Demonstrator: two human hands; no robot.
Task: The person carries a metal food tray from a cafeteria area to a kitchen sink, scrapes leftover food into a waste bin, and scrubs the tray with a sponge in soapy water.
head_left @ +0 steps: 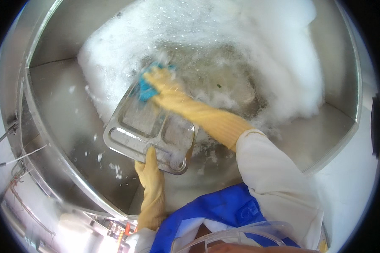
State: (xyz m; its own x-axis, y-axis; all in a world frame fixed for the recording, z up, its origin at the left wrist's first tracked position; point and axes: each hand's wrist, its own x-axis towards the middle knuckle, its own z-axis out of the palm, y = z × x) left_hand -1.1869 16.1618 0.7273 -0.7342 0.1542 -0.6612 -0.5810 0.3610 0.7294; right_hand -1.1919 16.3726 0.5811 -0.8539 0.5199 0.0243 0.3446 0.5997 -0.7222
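Note:
A metal compartment tray [141, 116] is held tilted over the soapy water [223, 80] in a deep steel sink [59, 101]. My left hand [150, 173], in a yellow rubber glove, grips the tray's near edge, with the thumb on top and the fingers hidden beneath. My right hand [160, 82], gloved the same way, is closed on a blue scrubbing cloth [146, 89] pressed at the tray's far end. Motion smears the right fingers and the cloth. Part of the tray's far end is hidden behind them.
Thick white foam [278, 50] rings the water along the far and right sides. A metal rim [71, 173] bounds the sink on the left. Outside it a bent wire handle [2, 147] sticks out. A blue apron [215, 206] shows at the near side.

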